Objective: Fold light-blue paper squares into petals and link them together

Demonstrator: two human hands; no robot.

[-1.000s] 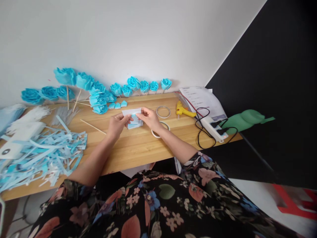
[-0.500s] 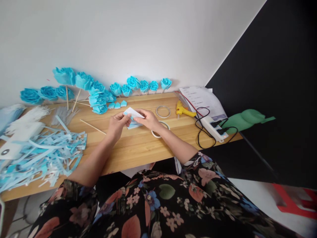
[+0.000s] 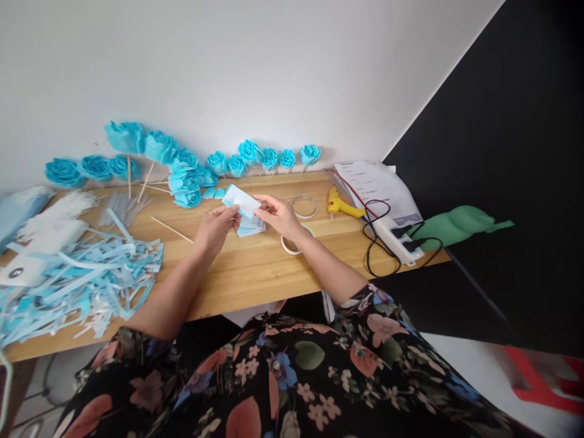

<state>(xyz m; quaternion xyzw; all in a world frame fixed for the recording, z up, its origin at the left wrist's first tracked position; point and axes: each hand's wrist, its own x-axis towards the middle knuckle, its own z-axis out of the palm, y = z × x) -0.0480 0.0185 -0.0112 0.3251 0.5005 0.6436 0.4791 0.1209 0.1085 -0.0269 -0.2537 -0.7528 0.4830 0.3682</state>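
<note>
Midway along the wooden table [image 3: 269, 274], just above its top, a pale paper sheet [image 3: 241, 199] is stretched between a person's two hands, its long axis slanting from far left to near right and its face tipped upward. The left hand [image 3: 215, 226] is nearly closed, thumb and fingertips pinching the sheet along its near left edge. The right hand [image 3: 279, 214] has its thumb and forefinger drawn together on the right end, the other fingers loosely bent. Just below them lies a small stack of blue paper [image 3: 250, 229]. Beside the right forearm is a white tape ring [image 3: 288, 250], with another tape ring [image 3: 292, 207] farther off. Over to the right, a white power strip [image 3: 393, 242] has black plugs seated in its sockets, near a yellow glue gun [image 3: 345, 207]. Blue paper flowers [image 3: 185, 180] line the far wall, and a heap of pale blue strips [image 3: 98, 274] sprawls at left.
</note>
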